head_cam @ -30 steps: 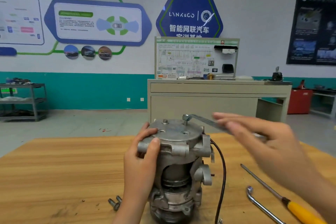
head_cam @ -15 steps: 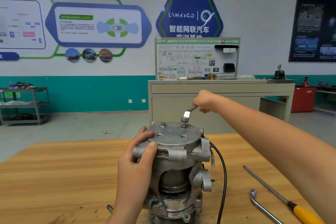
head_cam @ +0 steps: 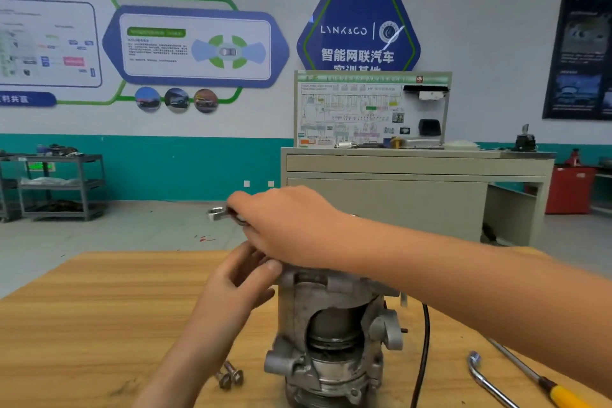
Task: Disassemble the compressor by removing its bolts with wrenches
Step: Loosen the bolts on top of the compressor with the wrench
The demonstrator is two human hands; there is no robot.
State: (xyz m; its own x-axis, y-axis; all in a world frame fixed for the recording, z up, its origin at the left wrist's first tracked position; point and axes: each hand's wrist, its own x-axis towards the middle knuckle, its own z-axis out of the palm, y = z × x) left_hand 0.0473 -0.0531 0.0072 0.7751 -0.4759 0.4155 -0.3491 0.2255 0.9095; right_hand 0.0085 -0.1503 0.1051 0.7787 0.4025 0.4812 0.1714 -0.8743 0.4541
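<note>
Nearest me on the wooden table (head_cam: 82, 325) lie two loose bolts (head_cam: 230, 378), already out. To the right are a bent metal tool (head_cam: 486, 381) and a yellow-handled screwdriver (head_cam: 559, 391).

The compressor (head_cam: 334, 325) stands upright at the table's middle. My left hand (head_cam: 238, 288) grasps its top rim, thumb on the front edge, steadying it.

Above it, my right hand (head_cam: 284, 225) is clenched around the wrench (head_cam: 217, 213), whose free ring end pokes out left. Half a second ago this hand was behind the compressor. It has swept across to the left, the forearm now covering the top. I judge that a loosening turn, though the bolt under the hand is hidden.

Beyond stands a beige cabinet (head_cam: 414, 172).
</note>
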